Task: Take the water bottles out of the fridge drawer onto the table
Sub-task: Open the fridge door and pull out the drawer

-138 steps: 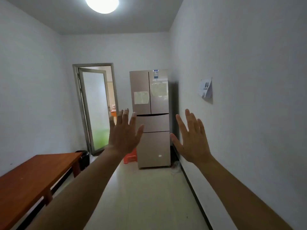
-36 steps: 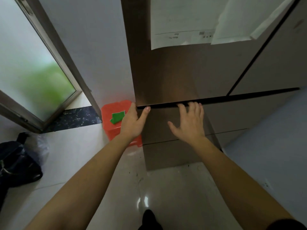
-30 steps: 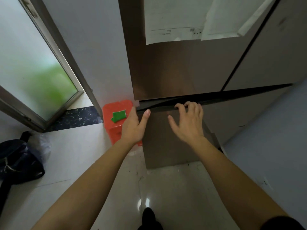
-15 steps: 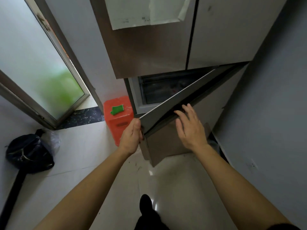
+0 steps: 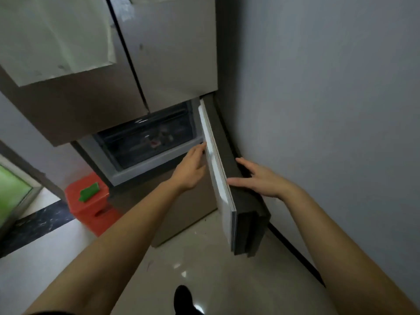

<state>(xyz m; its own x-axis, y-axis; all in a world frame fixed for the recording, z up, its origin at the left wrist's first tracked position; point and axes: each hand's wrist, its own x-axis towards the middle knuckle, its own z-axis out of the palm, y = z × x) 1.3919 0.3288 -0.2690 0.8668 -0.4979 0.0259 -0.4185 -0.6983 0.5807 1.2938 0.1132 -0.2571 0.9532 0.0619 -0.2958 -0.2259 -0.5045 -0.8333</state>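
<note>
1. Head view, looking down: the fridge [image 5: 177, 53] stands in the corner against the grey wall [image 5: 329, 110], and its small middle door [image 5: 221, 194] stands wide open, hinged on the right and edge-on to the camera
2. Left hand [image 5: 193, 169] lies on the white inner side of that door, its fingers straight and close together, their tips at the door near the hinge; it grips nothing
3. Right hand [image 5: 261, 178] lies flat on the dark outer side of the same door, with fingers spread wide and the thumb pointing toward the door's edge; it holds nothing
4. Behind the door, under the two upper doors, is the dark clear-fronted drawer [image 5: 136, 146], pushed in within its pale frame
5. Inside the drawer are blurred shapes [image 5: 159, 138] with a reddish patch, toward its right half; whether they are water bottles cannot be told
6. Sheets of paper [image 5: 56, 35] hang on the upper left door
7. An orange stool [image 5: 91, 208] with a green piece [image 5: 89, 192] on top stands on the pale floor [image 5: 204, 269], just left of the fridge
8. A dark shoe [image 5: 183, 298] shows at the bottom edge
</note>
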